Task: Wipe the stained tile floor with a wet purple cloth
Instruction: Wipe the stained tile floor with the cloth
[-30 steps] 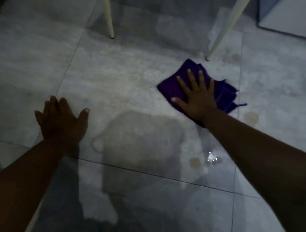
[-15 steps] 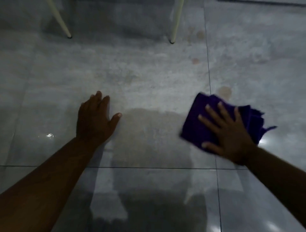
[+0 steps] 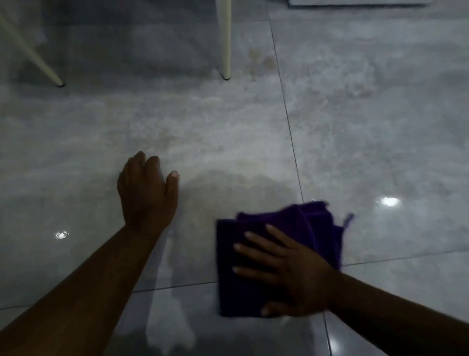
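A folded purple cloth [image 3: 291, 223] lies flat on the grey tile floor [image 3: 368, 132], near the crossing of two grout lines. My right hand [image 3: 289, 272] presses on its near half with fingers spread, pointing left. My left hand [image 3: 146, 193] rests palm down on the floor to the left, apart from the cloth. A darker wet patch [image 3: 236, 193] lies between the two hands. Brownish stains [image 3: 261, 62] mark the tile farther away, by a chair leg.
Two cream chair legs stand on the floor at the back: a slanted one [image 3: 33, 58] at left, an upright one [image 3: 225, 43] in the middle. A pale object's edge [image 3: 355, 2] shows at the top right. Light glints off the glossy tiles.
My right hand has dragged the cloth toward me and to the left, onto the grout crossing. The left hand stays planted while the view shifts.
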The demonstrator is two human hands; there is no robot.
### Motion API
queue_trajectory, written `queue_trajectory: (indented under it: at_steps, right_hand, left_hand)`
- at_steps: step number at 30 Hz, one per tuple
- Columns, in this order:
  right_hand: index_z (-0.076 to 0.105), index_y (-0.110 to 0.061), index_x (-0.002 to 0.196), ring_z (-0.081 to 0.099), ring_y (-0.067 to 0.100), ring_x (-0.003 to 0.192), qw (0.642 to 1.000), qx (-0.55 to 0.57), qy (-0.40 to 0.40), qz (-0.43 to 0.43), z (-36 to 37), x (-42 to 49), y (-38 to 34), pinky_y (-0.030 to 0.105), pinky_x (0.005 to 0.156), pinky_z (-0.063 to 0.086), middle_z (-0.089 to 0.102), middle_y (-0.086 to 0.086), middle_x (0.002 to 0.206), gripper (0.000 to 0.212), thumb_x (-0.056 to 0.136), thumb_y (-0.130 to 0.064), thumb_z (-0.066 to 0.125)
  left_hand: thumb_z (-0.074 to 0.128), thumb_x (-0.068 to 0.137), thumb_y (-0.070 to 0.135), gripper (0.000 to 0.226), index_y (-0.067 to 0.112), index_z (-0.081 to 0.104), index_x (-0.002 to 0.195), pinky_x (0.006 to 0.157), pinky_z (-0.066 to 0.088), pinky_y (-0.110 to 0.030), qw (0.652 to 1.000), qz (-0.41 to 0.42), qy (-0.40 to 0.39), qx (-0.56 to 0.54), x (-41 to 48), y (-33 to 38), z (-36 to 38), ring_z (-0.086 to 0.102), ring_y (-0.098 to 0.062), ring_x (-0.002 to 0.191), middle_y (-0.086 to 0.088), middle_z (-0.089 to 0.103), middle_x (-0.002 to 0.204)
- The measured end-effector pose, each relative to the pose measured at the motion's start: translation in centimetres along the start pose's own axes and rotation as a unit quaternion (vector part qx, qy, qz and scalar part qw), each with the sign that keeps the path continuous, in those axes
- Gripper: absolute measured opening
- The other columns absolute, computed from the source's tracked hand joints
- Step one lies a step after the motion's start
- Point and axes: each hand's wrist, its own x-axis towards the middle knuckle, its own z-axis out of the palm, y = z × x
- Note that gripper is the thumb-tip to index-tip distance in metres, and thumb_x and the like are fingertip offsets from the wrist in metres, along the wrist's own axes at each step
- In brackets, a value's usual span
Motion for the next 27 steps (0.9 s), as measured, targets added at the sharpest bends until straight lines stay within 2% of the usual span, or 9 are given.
queue_trajectory:
  at_steps: [3,5,7,10,12,14,17,23,27]
  right_hand:
    - [0.024,-0.034,0.158,0.011,0.031,0.156,0.998,-0.021,-0.014,0.059,-0.9,-4.6,5.0,0.062,0.121,0.011,0.017,0.002,0.169,0.084,0.089,-0.075,0.046]
    - [0.018,-0.033,0.159,0.008,0.032,0.156,0.991,-0.027,-0.026,0.129,-2.4,-3.8,9.3,0.063,0.121,0.012,0.014,0.005,0.169,0.084,0.091,-0.076,0.038]
    - [0.015,-0.032,0.160,0.007,0.032,0.156,0.980,-0.044,-0.014,0.194,-3.7,-0.9,13.5,0.061,0.122,0.012,0.012,0.006,0.169,0.083,0.091,-0.077,0.029]
    - [0.012,-0.032,0.160,0.006,0.032,0.156,0.960,-0.043,0.009,0.276,-5.5,5.2,19.1,0.060,0.123,0.008,0.008,0.006,0.170,0.085,0.090,-0.079,0.018]
    - [0.007,-0.033,0.160,-0.001,0.031,0.156,0.947,-0.030,0.012,0.320,-6.5,9.1,21.4,0.058,0.124,0.001,0.001,0.005,0.170,0.087,0.088,-0.082,0.013]
    - [0.004,-0.034,0.160,-0.004,0.030,0.156,0.939,-0.020,0.019,0.344,-7.3,12.8,22.8,0.058,0.124,-0.002,-0.003,0.004,0.170,0.087,0.088,-0.082,0.012]
    - [0.002,-0.036,0.159,-0.006,0.029,0.156,0.943,-0.021,0.009,0.331,-8.1,17.1,23.1,0.059,0.123,-0.002,-0.005,0.002,0.170,0.086,0.087,-0.082,0.011]
    - [0.008,-0.038,0.159,-0.003,0.024,0.156,0.984,-0.051,-0.015,0.169,-8.4,15.7,24.6,0.053,0.125,-0.001,0.001,-0.004,0.169,0.082,0.089,-0.080,0.015]
    - [0.006,-0.038,0.158,-0.001,0.025,0.157,0.968,-0.042,0.008,0.249,-9.2,13.7,29.0,0.053,0.125,0.001,0.004,-0.002,0.170,0.085,0.086,-0.083,0.008]
  left_hand:
    - [0.047,0.091,0.044,0.063,0.001,0.049,0.137,0.117,0.027,-0.059,0.998,0.032,-0.022,0.045,1.0,-0.4,0.5,0.034,-0.045,0.143,-0.029,0.040,0.151]
    - [0.044,0.093,0.044,0.063,0.002,0.046,0.139,0.118,0.025,-0.062,0.997,0.057,-0.025,0.055,2.0,-0.1,1.1,0.031,-0.044,0.146,-0.028,0.038,0.153]
    - [0.040,0.096,0.047,0.066,0.005,0.040,0.146,0.121,0.018,-0.062,0.995,0.073,-0.038,0.059,3.4,0.6,1.9,0.023,-0.042,0.151,-0.025,0.030,0.159]
    - [0.026,0.099,0.056,0.072,0.014,0.018,0.158,0.124,0.005,-0.060,0.989,0.066,-0.076,0.107,5.4,1.9,3.5,0.002,-0.036,0.156,-0.016,0.006,0.169]
    - [0.018,0.098,0.061,0.076,0.017,0.010,0.159,0.124,0.003,-0.061,0.986,0.056,-0.075,0.135,5.5,2.4,4.1,-0.002,-0.034,0.156,-0.013,-0.001,0.170]
    - [0.015,0.097,0.064,0.078,0.018,0.010,0.159,0.124,0.005,-0.061,0.987,0.055,-0.068,0.138,5.3,2.6,4.1,0.001,-0.035,0.156,-0.013,0.001,0.170]
    - [0.017,0.096,0.066,0.079,0.018,0.013,0.159,0.123,0.008,-0.062,0.988,0.054,-0.066,0.128,5.2,2.5,3.8,0.004,-0.035,0.156,-0.014,0.004,0.169]
    - [0.019,0.095,0.066,0.078,0.020,0.015,0.158,0.123,0.013,-0.062,0.988,0.046,-0.080,0.128,5.2,2.8,3.6,0.007,-0.035,0.156,-0.013,0.007,0.169]
    - [0.018,0.097,0.064,0.078,0.017,0.018,0.159,0.122,0.013,-0.063,0.985,0.053,-0.091,0.135,5.4,2.9,3.5,0.008,-0.036,0.156,-0.014,0.008,0.169]
